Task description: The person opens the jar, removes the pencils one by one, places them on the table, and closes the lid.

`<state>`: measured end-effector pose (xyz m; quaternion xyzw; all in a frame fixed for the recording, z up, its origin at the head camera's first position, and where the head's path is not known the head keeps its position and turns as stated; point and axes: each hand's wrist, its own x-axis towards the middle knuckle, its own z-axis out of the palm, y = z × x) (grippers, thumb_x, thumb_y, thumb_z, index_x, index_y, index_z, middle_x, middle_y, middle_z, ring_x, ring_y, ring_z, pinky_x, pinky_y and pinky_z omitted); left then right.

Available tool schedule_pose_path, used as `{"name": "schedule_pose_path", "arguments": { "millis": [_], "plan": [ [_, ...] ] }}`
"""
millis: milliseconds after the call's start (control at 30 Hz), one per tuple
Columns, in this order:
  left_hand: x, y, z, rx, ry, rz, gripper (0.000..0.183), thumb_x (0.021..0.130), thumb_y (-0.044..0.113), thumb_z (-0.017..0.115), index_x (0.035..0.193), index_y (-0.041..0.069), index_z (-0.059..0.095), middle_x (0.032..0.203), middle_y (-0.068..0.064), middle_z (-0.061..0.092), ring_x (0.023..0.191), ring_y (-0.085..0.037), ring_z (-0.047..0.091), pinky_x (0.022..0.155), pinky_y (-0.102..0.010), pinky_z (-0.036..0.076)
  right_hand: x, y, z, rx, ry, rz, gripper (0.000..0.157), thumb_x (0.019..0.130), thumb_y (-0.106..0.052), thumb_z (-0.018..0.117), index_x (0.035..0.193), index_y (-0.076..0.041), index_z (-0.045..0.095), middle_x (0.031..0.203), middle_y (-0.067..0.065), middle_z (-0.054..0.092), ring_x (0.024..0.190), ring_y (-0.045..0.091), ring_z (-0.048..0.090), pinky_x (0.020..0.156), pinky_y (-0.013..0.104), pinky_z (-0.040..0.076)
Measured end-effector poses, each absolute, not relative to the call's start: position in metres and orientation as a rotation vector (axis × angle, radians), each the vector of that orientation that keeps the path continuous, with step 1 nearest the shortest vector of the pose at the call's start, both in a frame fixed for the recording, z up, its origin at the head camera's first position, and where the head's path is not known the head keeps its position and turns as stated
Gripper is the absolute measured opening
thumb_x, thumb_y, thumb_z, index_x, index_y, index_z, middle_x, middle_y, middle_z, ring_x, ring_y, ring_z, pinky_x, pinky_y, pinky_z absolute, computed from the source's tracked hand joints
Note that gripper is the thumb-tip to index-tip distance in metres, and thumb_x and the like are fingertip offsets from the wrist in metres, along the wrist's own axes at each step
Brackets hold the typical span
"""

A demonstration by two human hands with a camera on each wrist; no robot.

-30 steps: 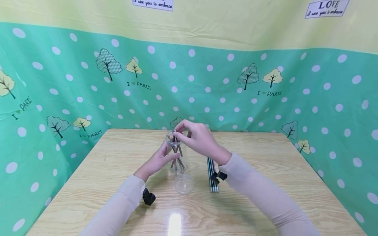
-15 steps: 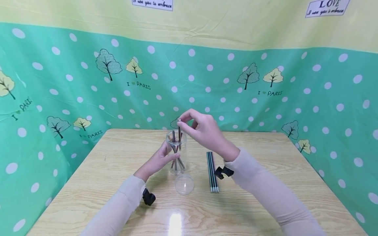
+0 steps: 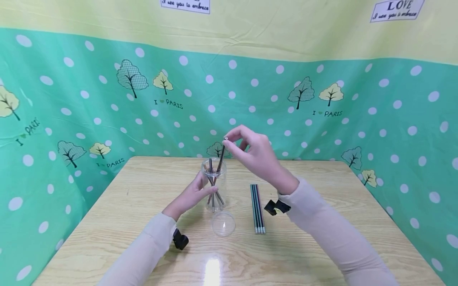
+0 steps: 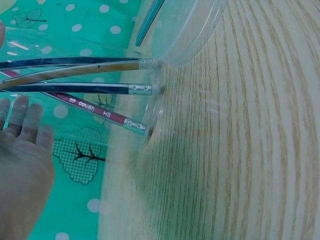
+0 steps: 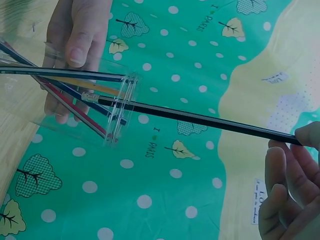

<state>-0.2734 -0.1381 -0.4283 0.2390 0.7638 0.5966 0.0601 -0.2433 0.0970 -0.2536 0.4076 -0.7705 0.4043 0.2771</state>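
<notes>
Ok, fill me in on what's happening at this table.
A person's left hand grips a clear jar on the table. The right hand pinches a dark pencil by one end; the eraser end is inside the jar's mouth. Several other pencils lean inside the jar. A row of loose pencils lies to its right, and a clear lid lies on its near side.

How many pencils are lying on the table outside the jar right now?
4 pencils lie side by side on the table, to the right of the jar; another underneath could be hidden.
</notes>
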Motion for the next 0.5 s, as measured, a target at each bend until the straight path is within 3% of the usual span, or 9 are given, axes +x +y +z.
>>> {"name": "schedule_pose_path", "arguments": {
  "millis": [500],
  "plan": [
    [-0.271, -0.137, -0.427, 0.692, 2.338, 1.784, 0.087, 0.098, 0.031, 0.067, 0.162, 0.034, 0.008, 0.164, -0.013, 0.021, 0.149, -0.032, 0.019, 0.119, -0.056, 0.013, -0.241, 0.116, -0.241, 1.101, -1.905, 1.131, 0.01, 0.096, -0.007, 0.068, 0.105, -0.004, 0.066, 0.092, 0.001, 0.071, 0.051, 0.008, 0.052, 0.042, 0.025, 0.04]
  ]
}}
